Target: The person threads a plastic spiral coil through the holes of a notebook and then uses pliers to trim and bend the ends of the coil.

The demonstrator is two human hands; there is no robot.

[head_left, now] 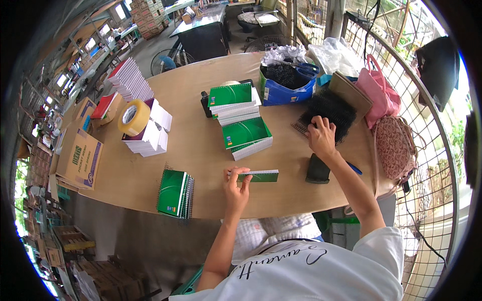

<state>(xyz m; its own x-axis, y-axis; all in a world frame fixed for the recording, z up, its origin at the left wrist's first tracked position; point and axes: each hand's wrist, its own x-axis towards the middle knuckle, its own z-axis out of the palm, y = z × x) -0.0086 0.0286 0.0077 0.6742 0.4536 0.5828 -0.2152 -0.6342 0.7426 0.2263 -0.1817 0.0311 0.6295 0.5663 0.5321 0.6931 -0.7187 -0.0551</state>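
Observation:
My left hand (236, 186) is closed on a small green-covered notebook (265, 176), held edge-up above the table's near side, between fingers and thumb. Over to the right, my right hand (322, 135) reaches into a pile of black spiral binding coils (337, 106). Its fingers are pinched at the near edge of that pile; how many coils lie between them is hidden. Ahead of my left hand stand a stack of green notebooks (247, 132) and another green-topped stack (230, 94). Several notebooks with black coils (173, 193) lie together at the table's near left.
A tape roll (134, 118) rests on a white-edged stack (159, 131). Cartons (83, 155) stand at the left edge. A blue box (286, 91) holds black coils and scissors. A black block (318, 169), blue pen (354, 168) and bags (384, 95) lie right.

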